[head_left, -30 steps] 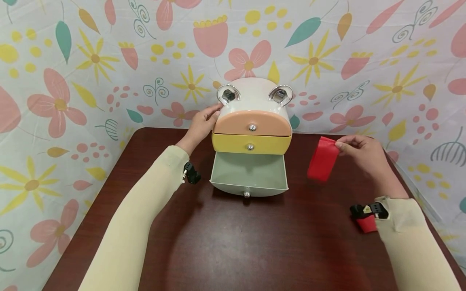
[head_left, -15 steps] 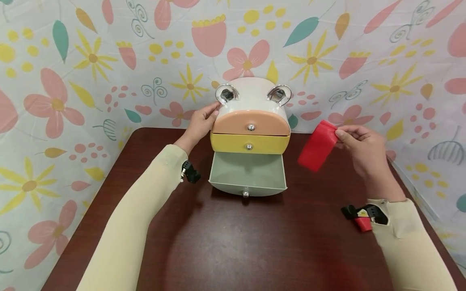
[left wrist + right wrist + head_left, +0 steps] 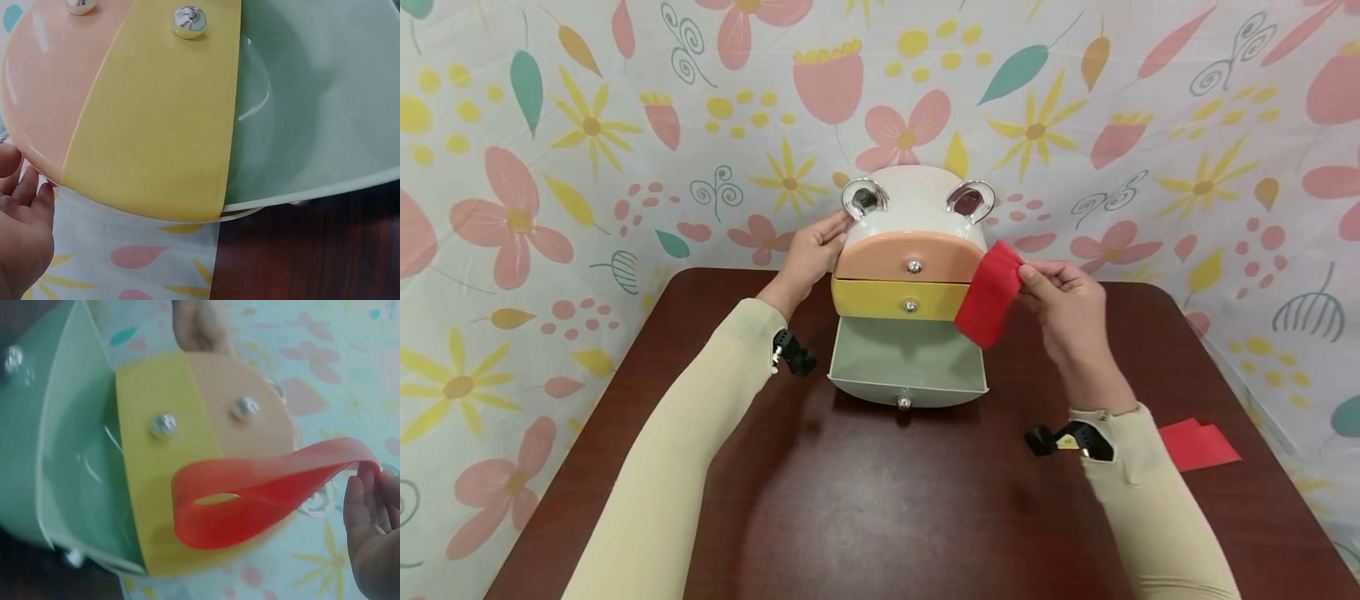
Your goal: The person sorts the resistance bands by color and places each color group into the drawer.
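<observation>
On the table stands a small animal-shaped drawer cabinet, white on top with two silver-ringed eyes. The orange and yellow drawers are in; the green bottom drawer is pulled out, with nothing seen inside. My left hand rests on the cabinet's left side, fingers touching the side edge in the left wrist view. My right hand pinches a flat red loop band by one end. The band hangs before the cabinet's right side, overlapping the yellow drawer; the right wrist view shows its loop gaping.
Another flat red piece lies at the table's right, partly behind my right sleeve. Dark camera mounts sit at both wrists. A flower-printed cloth hangs behind the brown table.
My right hand has carried the red loop band leftward to the cabinet's right side. More of the red piece on the table now shows. The left hand stays at the cabinet's side.
</observation>
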The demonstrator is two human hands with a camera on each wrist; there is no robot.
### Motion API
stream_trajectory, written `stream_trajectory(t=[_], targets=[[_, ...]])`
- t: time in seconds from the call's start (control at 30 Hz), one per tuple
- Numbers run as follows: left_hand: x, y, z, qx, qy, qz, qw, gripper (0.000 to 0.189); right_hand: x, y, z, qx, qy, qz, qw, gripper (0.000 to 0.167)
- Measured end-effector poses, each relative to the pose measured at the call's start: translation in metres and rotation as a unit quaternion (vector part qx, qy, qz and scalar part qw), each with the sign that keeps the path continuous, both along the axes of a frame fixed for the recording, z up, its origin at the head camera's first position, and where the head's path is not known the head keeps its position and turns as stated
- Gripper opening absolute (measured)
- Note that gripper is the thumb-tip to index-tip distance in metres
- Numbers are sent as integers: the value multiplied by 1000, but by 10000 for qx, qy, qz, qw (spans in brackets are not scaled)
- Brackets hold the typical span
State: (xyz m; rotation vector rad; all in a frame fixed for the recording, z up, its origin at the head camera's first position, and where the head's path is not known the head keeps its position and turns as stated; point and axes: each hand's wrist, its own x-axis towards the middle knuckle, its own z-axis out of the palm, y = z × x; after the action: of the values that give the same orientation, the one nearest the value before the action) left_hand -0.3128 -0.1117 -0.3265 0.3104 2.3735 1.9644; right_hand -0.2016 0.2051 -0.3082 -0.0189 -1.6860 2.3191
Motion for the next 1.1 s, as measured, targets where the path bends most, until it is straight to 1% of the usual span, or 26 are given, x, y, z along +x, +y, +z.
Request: stream_trajectory(t=[0.03,0.17,0.27,0.4,0.5,0.57,0.7,0.87,0.97,1.1], targets=[[0,0,-1,-8,26,-6,10000,48,-1,-5,-3,63,-65,1,10000,16],[3,0,-3,-64,201,3,9998,47,-5,-26,-14,0,-245,167,9996,25],[3,0,-3,-56,302,-41,9995,49,-7,-41,-22,-257,-283,295,9988,28],[2,0,-3,-20,252,-113,9996,50,-10,-57,-30,-434,-401,291,9978,33],[1,-1,-2,-17,220,-118,9997,50,-11,-66,-34,-475,-536,308,9970,36],[1,-1,-2,-14,228,-104,9997,50,-12,-71,-36,-473,-610,362,9964,36],[0,-2,-2,-76,270,-52,9996,50,-11,-82,-40,-620,-735,507,9941,28],[2,-5,-2,-81,247,-91,9996,50,-7,-98,-44,-814,-950,576,9905,31],[3,-5,-2,-94,240,-116,9996,50,-6,-108,-46,-838,-991,583,9898,32],[4,-5,-1,-113,296,-101,9994,50,-5,-116,-48,-855,-996,615,9894,27]])
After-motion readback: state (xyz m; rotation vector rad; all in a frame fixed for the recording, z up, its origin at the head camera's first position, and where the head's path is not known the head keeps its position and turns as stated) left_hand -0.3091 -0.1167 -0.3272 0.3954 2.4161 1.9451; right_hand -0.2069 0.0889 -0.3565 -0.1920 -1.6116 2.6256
